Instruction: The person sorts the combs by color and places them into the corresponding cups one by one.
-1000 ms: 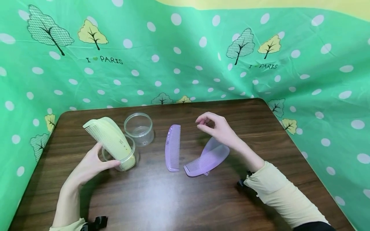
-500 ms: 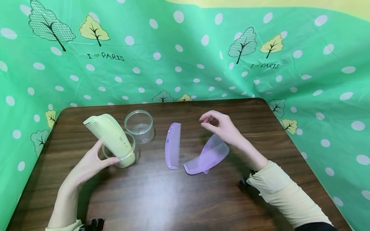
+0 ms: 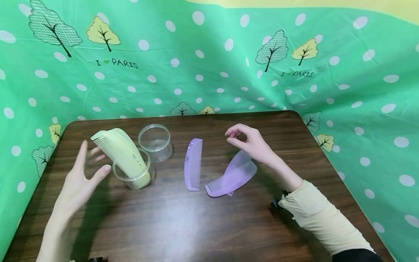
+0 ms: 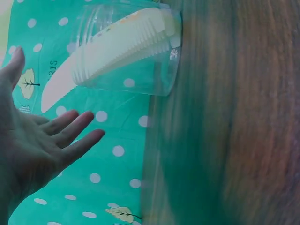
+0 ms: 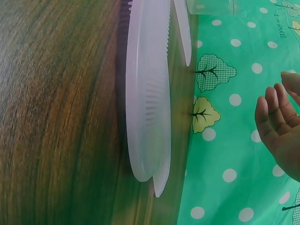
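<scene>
Pale yellow-green combs (image 3: 122, 151) lean tilted inside a clear plastic jar (image 3: 124, 178), their upper ends sticking out over its rim. My left hand (image 3: 78, 182) is beside that jar, apart from it, with fingers spread and nothing held; the left wrist view shows the open palm near the combs (image 4: 117, 47). My right hand (image 3: 250, 142) hovers above two crossed purple combs (image 3: 232, 178), fingers loosely bent and holding nothing. In the right wrist view the crossed combs (image 5: 149, 93) lie on the table, away from the fingers.
A second clear jar (image 3: 155, 143) stands behind the one with combs. Another purple comb (image 3: 193, 165) lies alone mid-table. A green dotted cloth (image 3: 212, 54) hangs behind the brown wooden table (image 3: 183, 225).
My left hand has let go of the jar and drawn back to the left, its fingers spreading. The combs stay leaning in the jar. My right hand has barely moved.
</scene>
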`<control>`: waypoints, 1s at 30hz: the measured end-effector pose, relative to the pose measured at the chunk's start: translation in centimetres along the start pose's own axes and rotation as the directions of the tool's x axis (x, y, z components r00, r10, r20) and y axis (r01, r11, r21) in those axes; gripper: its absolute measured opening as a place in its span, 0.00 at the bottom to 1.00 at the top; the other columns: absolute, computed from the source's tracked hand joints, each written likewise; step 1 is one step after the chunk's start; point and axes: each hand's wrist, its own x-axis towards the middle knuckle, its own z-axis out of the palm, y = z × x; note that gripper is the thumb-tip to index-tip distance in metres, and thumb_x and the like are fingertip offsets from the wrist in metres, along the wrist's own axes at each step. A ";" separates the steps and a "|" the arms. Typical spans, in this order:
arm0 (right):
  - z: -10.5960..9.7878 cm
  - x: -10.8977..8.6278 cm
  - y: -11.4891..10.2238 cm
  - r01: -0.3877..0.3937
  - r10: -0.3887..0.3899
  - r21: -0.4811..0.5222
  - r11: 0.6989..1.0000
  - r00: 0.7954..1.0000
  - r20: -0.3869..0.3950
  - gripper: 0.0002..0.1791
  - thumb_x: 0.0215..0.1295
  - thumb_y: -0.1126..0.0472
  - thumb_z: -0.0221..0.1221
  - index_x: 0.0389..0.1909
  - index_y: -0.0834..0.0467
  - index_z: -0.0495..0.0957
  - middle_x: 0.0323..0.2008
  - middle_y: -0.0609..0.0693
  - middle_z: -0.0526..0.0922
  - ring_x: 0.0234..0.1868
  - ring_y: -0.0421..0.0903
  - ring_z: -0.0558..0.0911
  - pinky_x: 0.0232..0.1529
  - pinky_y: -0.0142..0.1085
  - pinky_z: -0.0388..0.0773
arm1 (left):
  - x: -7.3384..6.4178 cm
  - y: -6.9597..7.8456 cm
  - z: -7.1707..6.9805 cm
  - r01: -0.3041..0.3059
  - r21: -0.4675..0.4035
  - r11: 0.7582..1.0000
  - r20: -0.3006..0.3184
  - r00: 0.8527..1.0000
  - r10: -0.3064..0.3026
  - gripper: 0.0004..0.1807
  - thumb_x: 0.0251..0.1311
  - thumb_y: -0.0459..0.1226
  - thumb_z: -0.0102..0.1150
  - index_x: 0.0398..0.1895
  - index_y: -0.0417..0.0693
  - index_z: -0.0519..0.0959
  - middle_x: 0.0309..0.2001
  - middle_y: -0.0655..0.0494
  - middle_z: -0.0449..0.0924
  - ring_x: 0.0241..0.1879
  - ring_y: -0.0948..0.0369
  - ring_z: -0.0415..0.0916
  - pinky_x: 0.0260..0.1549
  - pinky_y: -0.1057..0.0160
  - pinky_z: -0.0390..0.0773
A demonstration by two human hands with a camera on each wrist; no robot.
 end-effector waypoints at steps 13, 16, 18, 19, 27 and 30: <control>-0.5 -0.3 0.1 -0.009 0.009 -0.001 1.000 1.000 0.001 0.08 0.70 0.60 0.66 0.48 0.54 0.83 0.40 0.49 0.84 0.41 0.43 0.80 0.40 0.27 0.78 | 0.5 2.5 -0.8 -0.084 -0.150 0.985 -0.193 0.980 0.055 0.54 0.69 0.38 0.62 0.83 0.71 0.33 0.84 0.64 0.47 0.82 0.72 0.43 0.76 0.76 0.43; -0.6 -0.4 0.2 -0.010 0.010 -0.001 1.000 1.000 0.001 0.08 0.69 0.60 0.66 0.47 0.51 0.83 0.39 0.49 0.84 0.41 0.42 0.80 0.40 0.27 0.78 | 0.8 3.2 -0.7 -0.098 -0.140 0.985 -0.202 0.977 0.068 0.54 0.67 0.39 0.63 0.83 0.72 0.35 0.84 0.66 0.47 0.82 0.71 0.41 0.81 0.59 0.37; -0.7 -0.4 0.2 -0.009 0.009 -0.002 1.000 1.000 0.000 0.08 0.69 0.60 0.66 0.47 0.51 0.83 0.39 0.49 0.84 0.41 0.42 0.80 0.40 0.27 0.78 | 1.0 3.8 -0.8 -0.107 -0.119 0.987 -0.223 0.972 0.079 0.54 0.66 0.40 0.65 0.82 0.74 0.38 0.83 0.68 0.48 0.83 0.69 0.41 0.82 0.53 0.37; -0.7 -0.4 0.2 -0.009 0.009 -0.001 1.000 1.000 0.000 0.08 0.69 0.60 0.66 0.47 0.51 0.83 0.39 0.49 0.84 0.41 0.42 0.80 0.40 0.27 0.78 | 1.1 4.1 -0.8 -0.111 -0.107 0.988 -0.234 0.969 0.083 0.54 0.65 0.40 0.66 0.83 0.73 0.39 0.83 0.67 0.49 0.83 0.68 0.42 0.82 0.52 0.37; -0.9 -0.5 0.3 -0.006 0.006 -0.006 1.000 1.000 0.003 0.10 0.69 0.60 0.66 0.49 0.57 0.83 0.39 0.49 0.84 0.40 0.42 0.80 0.39 0.27 0.78 | 2.8 6.9 -0.1 -0.197 -0.009 0.980 -0.201 0.961 0.191 0.58 0.59 0.41 0.71 0.83 0.73 0.42 0.83 0.62 0.51 0.83 0.61 0.43 0.81 0.49 0.42; -0.9 -0.4 0.4 -0.002 0.002 -0.006 1.000 1.000 0.006 0.10 0.70 0.60 0.66 0.49 0.58 0.83 0.39 0.50 0.84 0.40 0.42 0.80 0.40 0.27 0.78 | 3.7 8.0 0.4 -0.225 0.014 0.974 -0.149 0.963 0.224 0.60 0.57 0.42 0.74 0.83 0.74 0.42 0.83 0.60 0.49 0.83 0.57 0.44 0.80 0.41 0.44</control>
